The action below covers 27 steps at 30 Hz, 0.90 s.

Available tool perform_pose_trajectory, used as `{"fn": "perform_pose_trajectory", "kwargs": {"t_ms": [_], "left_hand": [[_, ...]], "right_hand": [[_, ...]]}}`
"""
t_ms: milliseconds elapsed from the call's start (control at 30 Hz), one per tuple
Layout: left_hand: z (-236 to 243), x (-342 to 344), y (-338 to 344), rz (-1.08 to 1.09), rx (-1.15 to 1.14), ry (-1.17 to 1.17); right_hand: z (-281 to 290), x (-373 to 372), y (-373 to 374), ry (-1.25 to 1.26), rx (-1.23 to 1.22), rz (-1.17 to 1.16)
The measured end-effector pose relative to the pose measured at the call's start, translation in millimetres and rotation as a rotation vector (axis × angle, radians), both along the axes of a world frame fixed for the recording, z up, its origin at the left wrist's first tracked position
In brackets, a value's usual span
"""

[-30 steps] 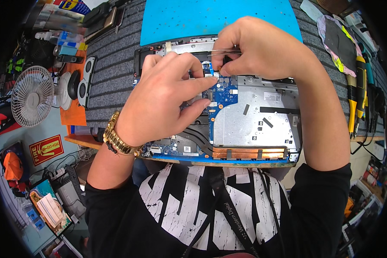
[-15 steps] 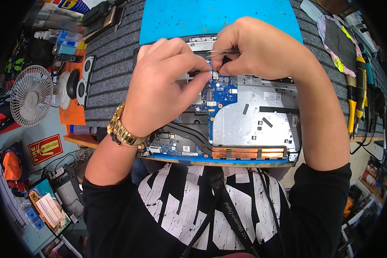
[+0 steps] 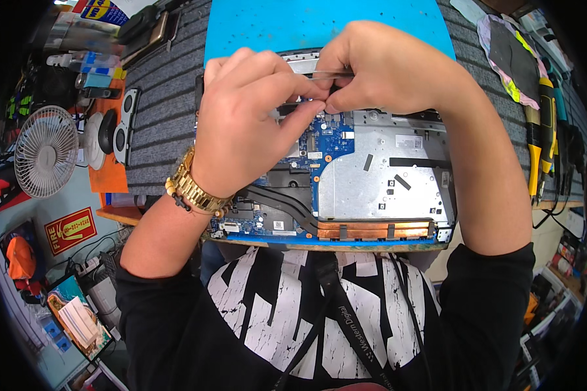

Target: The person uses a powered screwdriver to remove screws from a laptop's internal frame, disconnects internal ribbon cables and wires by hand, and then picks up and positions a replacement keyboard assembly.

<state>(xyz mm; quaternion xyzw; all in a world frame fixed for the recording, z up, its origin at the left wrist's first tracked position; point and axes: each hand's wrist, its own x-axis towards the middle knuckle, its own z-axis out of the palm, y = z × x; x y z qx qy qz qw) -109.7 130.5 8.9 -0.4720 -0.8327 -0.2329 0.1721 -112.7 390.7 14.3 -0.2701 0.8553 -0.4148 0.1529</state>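
Observation:
An opened laptop base (image 3: pixel 355 189) lies in front of me, with a blue circuit board (image 3: pixel 338 142) and a copper heat pipe (image 3: pixel 372 230) along its near edge. Over the far part of the board, my left hand (image 3: pixel 244 111) is closed in a pinch, thumb against fingers; what it holds, if anything, is hidden. My right hand (image 3: pixel 391 72) curls in from the right with thin metal tweezers (image 3: pixel 332 75) tucked in its fingers, their tips pointing left. The fingertips of both hands meet at the board's far edge and cover that spot.
A blue mat (image 3: pixel 326 26) lies beyond the laptop on a grey ribbed cover (image 3: pixel 166 124). To the left are a white fan (image 3: pixel 47 153) and a silver strip with round black parts (image 3: pixel 125 120). Yellow-and-black hand tools (image 3: pixel 541 137) and a dark cloth (image 3: pixel 507 58) lie right.
The left fingertips have come right up to the right hand's and now touch or overlap them. The tweezers remain in the right hand. The whole view has shifted slightly.

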Motion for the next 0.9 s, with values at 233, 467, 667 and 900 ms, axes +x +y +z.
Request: {"fn": "perform_pose_trajectory", "kwargs": {"t_ms": [233, 467, 667, 900], "left_hand": [[-8.9, -7.4, 2.3, -0.07, 0.07, 0.032], [-11.9, -7.6, 3.0, -0.061, 0.066, -0.011], [-8.8, -1.9, 1.3, 0.024, -0.029, -0.063], [-9.6, 3.3, 2.7, 0.079, -0.023, -0.15]], "right_hand": [[0.5, -1.9, -0.2, -0.002, 0.006, 0.016], [-2.8, -2.4, 0.2, 0.018, 0.023, 0.004], [-4.9, -1.6, 0.7, 0.062, 0.015, -0.003], [-3.6, -0.3, -0.3, 0.028, 0.015, -0.031]]}}
